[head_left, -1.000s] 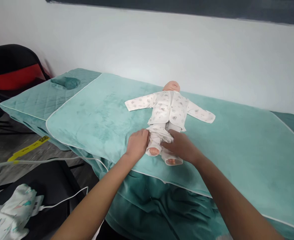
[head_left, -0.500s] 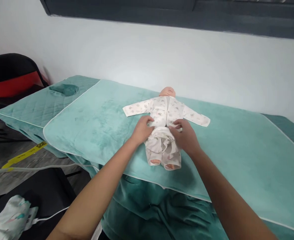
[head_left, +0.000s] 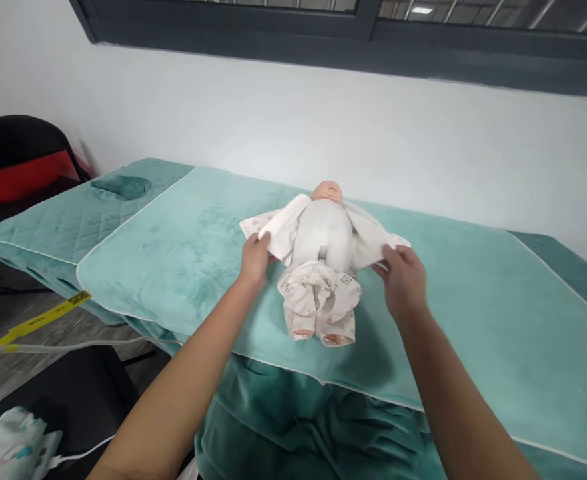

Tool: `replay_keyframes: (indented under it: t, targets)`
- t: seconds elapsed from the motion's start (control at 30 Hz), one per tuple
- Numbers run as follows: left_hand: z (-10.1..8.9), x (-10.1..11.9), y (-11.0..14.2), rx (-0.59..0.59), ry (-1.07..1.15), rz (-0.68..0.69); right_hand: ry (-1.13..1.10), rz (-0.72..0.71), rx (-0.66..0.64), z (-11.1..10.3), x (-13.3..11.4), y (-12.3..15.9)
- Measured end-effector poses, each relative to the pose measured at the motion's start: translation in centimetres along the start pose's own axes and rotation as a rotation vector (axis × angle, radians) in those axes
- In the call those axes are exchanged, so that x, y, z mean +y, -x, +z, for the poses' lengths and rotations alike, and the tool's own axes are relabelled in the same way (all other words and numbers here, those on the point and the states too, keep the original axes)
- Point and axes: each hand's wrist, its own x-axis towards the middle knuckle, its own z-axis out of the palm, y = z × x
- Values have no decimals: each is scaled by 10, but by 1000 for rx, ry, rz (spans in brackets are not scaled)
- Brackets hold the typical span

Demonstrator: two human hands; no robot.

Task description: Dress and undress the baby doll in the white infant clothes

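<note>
A baby doll lies on its back on the green bed, its head toward the wall and its white torso bare. Its printed white jacket is spread apart at the front, showing the plain inner side. My left hand pinches the edge of one front panel, out to the left of the torso. Out to the right, my right hand grips the other panel's edge. Printed pants sit bunched around the doll's hips and legs, with the feet just showing at the cuffs.
The bed with its green cover runs along the white wall, below a dark window frame. A black and red chair stands at the left. On a black seat lie a patterned cloth and a white cable.
Both hands have moved apart from the doll's waist. The jacket's front panels, closed over the torso before, are now drawn outward to either side, exposing the torso.
</note>
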Motion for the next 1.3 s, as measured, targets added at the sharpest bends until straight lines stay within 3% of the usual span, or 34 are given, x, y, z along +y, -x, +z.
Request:
replay_keyframes:
  t: [0.1, 0.17, 0.2, 0.23, 0.3, 0.4, 0.53, 0.6, 0.7, 1.0, 1.13, 1.3]
  targets:
    - [-21, -14, -5, 165, 172, -121, -73, 213, 200, -43, 24, -2]
    - [-24, -21, -2, 272, 78, -21, 82, 208, 324, -59, 37, 2]
    - [-22, -23, 1, 259, 5, 52, 177, 168, 333, -61, 40, 5]
    - [-19, -24, 4, 181, -67, 116, 261, 115, 292, -59, 41, 8]
    - [-11, -23, 12, -107, -171, 185, 372, 15, 91, -45, 37, 16]
    - [-6, -16, 21, -457, -215, 150, 398, -53, -286, -17, 24, 25]
    - [-23, -3, 28, -688, -229, 95, 416, -105, -604, -3, 12, 27]
    - [-32, 4, 29, -822, -227, 81, 438, -159, -707, -8, 9, 24]
    - [-38, 12, 30, -931, -280, 99, 505, -266, -834, -17, 7, 20]
    - [-30, 20, 40, -849, -340, 247, 712, -626, -707, -21, 3, 40]
    - [-33, 17, 43, -840, -329, 251, 776, -629, -742, -20, -2, 43]
    - [-40, 12, 45, -810, -393, 227, 906, -585, -876, -26, -2, 36]
